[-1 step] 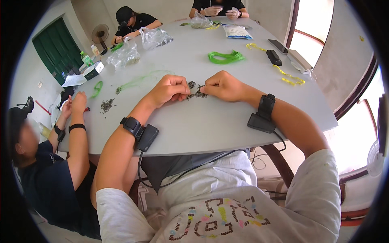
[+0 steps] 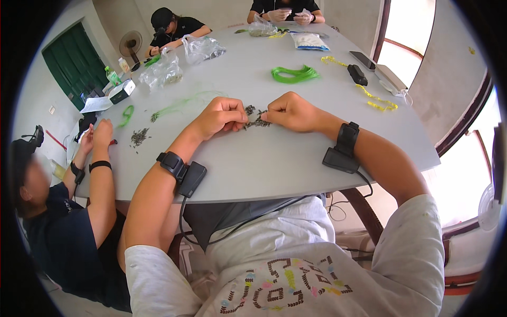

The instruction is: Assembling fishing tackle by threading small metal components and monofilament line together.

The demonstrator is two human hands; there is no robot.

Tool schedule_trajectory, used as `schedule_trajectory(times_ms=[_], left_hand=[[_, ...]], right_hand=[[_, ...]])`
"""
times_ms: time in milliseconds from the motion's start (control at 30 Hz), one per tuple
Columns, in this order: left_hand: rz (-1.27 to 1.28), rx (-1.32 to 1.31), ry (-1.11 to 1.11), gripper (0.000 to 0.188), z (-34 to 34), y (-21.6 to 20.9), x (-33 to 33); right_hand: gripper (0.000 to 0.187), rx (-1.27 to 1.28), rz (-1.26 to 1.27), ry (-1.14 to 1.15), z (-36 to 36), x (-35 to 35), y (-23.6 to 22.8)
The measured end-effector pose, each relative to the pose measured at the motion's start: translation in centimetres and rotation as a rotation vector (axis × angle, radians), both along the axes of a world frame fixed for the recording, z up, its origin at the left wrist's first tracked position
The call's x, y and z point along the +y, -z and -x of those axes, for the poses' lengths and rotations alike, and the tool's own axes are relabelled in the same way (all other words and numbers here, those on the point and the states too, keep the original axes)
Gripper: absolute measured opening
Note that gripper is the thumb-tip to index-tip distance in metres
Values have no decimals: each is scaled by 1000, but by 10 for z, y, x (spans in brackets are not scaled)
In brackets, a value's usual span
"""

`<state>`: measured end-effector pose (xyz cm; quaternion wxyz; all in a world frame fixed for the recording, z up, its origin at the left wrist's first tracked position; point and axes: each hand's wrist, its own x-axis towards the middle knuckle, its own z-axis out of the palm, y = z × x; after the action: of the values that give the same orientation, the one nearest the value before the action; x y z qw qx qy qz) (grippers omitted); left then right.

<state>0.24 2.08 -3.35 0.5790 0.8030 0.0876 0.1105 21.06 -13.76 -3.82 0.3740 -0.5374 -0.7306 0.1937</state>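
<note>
A small pile of tiny dark metallic pieces (image 2: 257, 123) lies on the grey table between my hands. At its left edge is my left hand (image 2: 223, 116), fingers curled and thumb against them in a pinch. My right hand (image 2: 292, 112) comes in from the other side, also pinched, with its fingertips at the pile. Whatever sits between either set of fingertips is too small to make out. A little clump of the same pieces (image 2: 250, 110) rests just beyond, close to my left fingertips. Both wrists wear black straps with a cabled box.
Fine green strands (image 2: 185, 103) spread left of my hands, near another dark heap (image 2: 139, 138). Beyond lie a green bundle (image 2: 294, 75), clear plastic bags (image 2: 162, 71), yellow cord (image 2: 376, 101) and a phone (image 2: 363, 60). A co-worker's hands (image 2: 97, 134) work at left; two people sit across.
</note>
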Motion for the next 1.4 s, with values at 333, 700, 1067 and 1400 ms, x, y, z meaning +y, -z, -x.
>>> schedule_trajectory(times_ms=[333,700,1067,1400], left_hand=[[0,18,36,19,0,-2,-4],[387,58,180,30,0,-14,-19],[253,71,148,30,-1,-8,-18],[318,59,122,29,-1,-11,-22]], right_hand=[[50,172,80,20,3,-2,-2],[42,643,309,-121,7,-5,-9],[46,533,320,-175,14,-8,-14],[41,794,379,-194,1,-1,-6]])
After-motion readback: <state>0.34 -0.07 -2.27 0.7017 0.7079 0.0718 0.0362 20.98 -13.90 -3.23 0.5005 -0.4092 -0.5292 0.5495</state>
